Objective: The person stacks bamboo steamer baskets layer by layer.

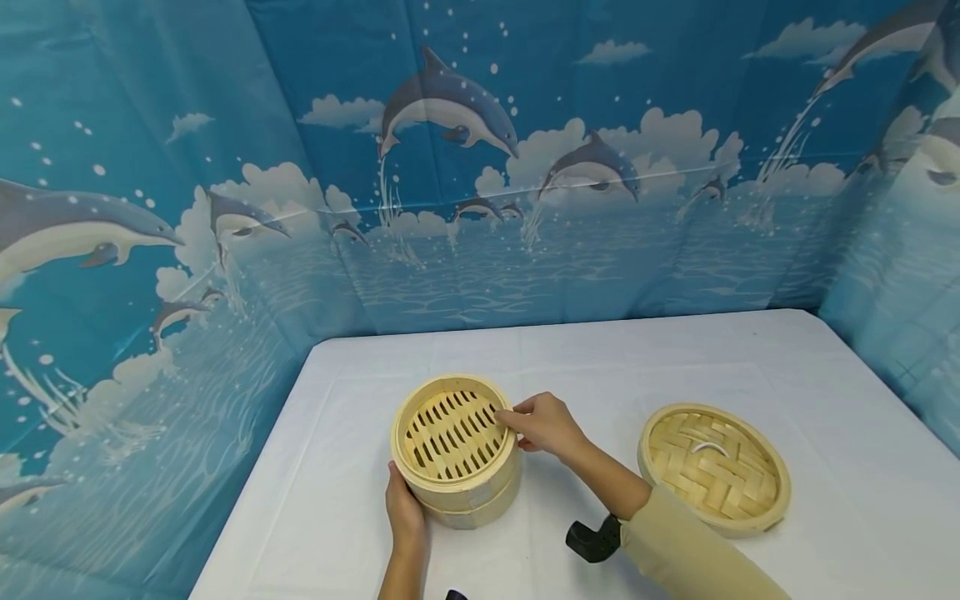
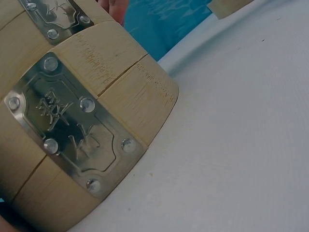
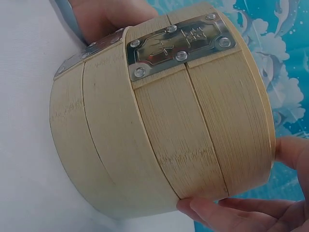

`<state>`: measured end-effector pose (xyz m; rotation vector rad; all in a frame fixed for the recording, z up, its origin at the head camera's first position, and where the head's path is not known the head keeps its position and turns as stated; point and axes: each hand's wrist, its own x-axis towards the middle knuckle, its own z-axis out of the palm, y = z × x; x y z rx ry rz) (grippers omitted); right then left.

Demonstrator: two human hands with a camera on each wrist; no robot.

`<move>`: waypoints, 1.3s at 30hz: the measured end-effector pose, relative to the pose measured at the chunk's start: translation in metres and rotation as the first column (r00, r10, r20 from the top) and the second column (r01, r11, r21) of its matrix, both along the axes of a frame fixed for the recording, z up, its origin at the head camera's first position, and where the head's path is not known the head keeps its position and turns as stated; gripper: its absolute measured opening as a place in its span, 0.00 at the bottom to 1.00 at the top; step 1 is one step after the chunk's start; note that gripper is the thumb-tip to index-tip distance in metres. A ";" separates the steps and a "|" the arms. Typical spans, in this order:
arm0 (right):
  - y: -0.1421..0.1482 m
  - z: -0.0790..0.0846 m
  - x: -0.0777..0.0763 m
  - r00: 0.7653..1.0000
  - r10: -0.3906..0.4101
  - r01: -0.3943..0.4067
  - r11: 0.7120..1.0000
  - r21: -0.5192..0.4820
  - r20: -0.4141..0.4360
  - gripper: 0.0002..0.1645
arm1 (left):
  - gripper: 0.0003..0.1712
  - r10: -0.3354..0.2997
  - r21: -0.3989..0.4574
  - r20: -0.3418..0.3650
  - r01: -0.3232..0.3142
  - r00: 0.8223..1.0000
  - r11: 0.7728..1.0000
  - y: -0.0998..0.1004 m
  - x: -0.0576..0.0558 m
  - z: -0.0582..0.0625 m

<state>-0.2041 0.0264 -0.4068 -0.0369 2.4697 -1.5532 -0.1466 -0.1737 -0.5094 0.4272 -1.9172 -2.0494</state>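
Observation:
Two round bamboo steamer baskets stand stacked, the upper basket (image 1: 453,437) with its slatted bottom showing and the lower basket (image 1: 480,510) beneath it. Metal plates (image 2: 72,125) with raised characters are riveted to their walls. My right hand (image 1: 546,425) pinches the upper basket's right rim, thumb over the edge and fingers (image 3: 231,212) against the outer wall. Low on the left side, my left hand (image 1: 405,508) holds the lower basket; most of its fingers are hidden by the wall. The woven steamer lid (image 1: 720,471) lies apart at the right.
A white cloth covers the table (image 1: 570,367). Behind it hangs a blue curtain (image 1: 525,275) printed with dolphins. A black device (image 1: 592,540) sits at the right wrist, beside a beige sleeve (image 1: 690,550).

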 end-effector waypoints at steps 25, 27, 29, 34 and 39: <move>-0.004 -0.003 -0.003 0.995 0.098 -0.100 0.990 0.097 0.025 0.25 | 0.31 0.008 0.015 0.000 -0.008 1.000 1.000 -0.004 0.001 -0.004; -0.003 -0.003 0.000 0.995 0.097 -0.099 0.990 0.099 0.024 0.25 | 0.31 -0.002 0.015 -0.006 0.002 1.000 1.000 -0.003 0.002 -0.003; -0.002 -0.002 0.000 0.995 0.098 -0.101 0.990 0.096 0.034 0.25 | 0.31 -0.008 0.018 -0.004 0.008 1.000 1.000 -0.003 0.002 -0.002; -0.001 0.002 -0.012 0.991 0.116 -0.123 0.986 0.111 0.071 0.27 | 0.30 -0.007 0.020 -0.012 0.007 1.000 1.000 -0.002 0.002 0.000; -0.005 0.007 -0.033 0.981 0.150 -0.162 0.983 0.092 0.119 0.27 | 0.30 -0.013 0.019 -0.020 0.014 1.000 1.000 -0.002 -0.001 -0.001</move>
